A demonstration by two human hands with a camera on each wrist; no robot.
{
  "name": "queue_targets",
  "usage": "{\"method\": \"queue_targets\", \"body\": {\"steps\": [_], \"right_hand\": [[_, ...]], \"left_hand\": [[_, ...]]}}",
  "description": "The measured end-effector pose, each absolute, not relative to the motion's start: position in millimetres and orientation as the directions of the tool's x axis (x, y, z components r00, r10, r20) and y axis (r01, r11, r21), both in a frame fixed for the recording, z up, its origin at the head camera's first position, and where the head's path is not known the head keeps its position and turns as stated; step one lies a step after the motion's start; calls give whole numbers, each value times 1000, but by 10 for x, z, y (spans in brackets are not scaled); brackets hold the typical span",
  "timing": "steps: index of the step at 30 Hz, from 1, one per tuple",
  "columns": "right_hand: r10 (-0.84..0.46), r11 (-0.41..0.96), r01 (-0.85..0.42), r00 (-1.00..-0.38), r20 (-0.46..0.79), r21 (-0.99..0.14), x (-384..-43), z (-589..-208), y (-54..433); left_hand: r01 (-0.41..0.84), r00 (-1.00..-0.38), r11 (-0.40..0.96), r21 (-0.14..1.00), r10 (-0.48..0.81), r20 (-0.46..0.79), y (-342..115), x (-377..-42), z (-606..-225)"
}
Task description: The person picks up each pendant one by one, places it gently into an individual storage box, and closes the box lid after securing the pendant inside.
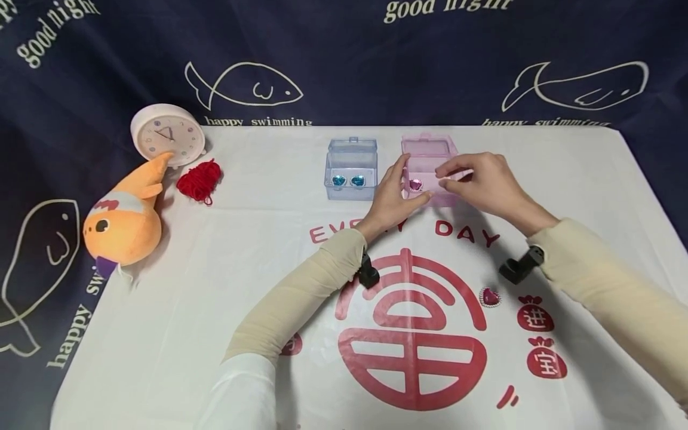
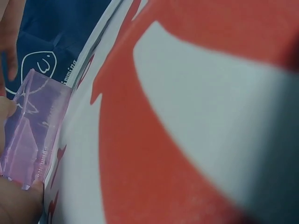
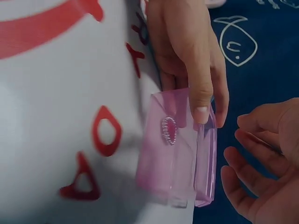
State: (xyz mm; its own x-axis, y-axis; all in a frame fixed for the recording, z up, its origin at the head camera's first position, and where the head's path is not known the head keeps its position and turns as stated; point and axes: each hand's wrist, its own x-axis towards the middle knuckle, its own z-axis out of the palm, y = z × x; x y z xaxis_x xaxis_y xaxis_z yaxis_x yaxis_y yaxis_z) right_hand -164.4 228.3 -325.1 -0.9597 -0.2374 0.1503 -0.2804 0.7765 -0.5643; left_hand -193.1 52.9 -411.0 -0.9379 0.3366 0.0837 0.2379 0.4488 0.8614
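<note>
A translucent pink box (image 1: 430, 167) stands with its lid raised at the back of the table. Inside, at its left, lies a pink heart gem (image 1: 415, 185) with a beaded silver edge. My left hand (image 1: 391, 197) grips the box's left side, thumb in front and fingers along the side. Over the right part of the box hovers my right hand (image 1: 486, 182); in the right wrist view its fingers (image 3: 252, 182) curve loosely, with nothing seen between them. A second pink heart gem (image 1: 490, 297) lies on the table below the right wrist.
Left of the pink box stands a blue box (image 1: 352, 192), lid up, holding two blue heart gems (image 1: 348, 180). Farther left are a white clock (image 1: 168, 132), red yarn (image 1: 200, 181) and an orange plush toy (image 1: 129, 221). A printed white cloth (image 1: 242, 269) covers the table.
</note>
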Motion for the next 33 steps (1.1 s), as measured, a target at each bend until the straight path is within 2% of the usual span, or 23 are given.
{"method": "queue_targets", "body": {"steps": [10,17,21,26,29,33], "right_hand": [[-360,771,-370,-924,125,-518,-1112,-3274,2517],[-490,748,-513,-855,171,-420,-763,-3370,2691],[-524,773,-515,-847,84,-371,-549,-3444,2776],[-518,799,-486,-855,5,-354,-274,-3593,2847],[-474,814,-450,-880,28,-367,-134,-3693,2858],[-428,810,-442,-895,127,-386,-14,-3812,2870]], "left_hand": [[218,-943,447,868,326,69,543,-1926,-4128],[236,-942,443,865,322,93,541,-1934,-4118],[232,-942,436,869,324,89,547,-1939,-4106],[226,-944,439,869,318,85,547,-1942,-4107],[225,-946,454,862,314,82,542,-1944,-4111],[229,-946,462,857,313,84,534,-1951,-4104]]}}
